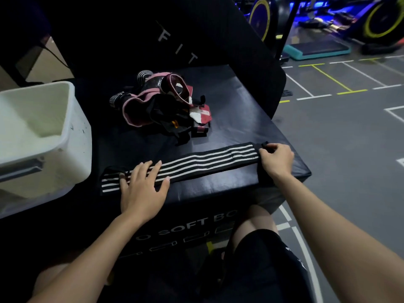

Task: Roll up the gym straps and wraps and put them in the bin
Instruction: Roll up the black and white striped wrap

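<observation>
A black wrap with white stripes lay flat along the near edge of the black padded box. The left hand pressed its left end with straight, spread fingers; the right hand pinched its right end. More straps lay heaped at 12 o'clock. A white bin stood at 9 o'clock.
</observation>
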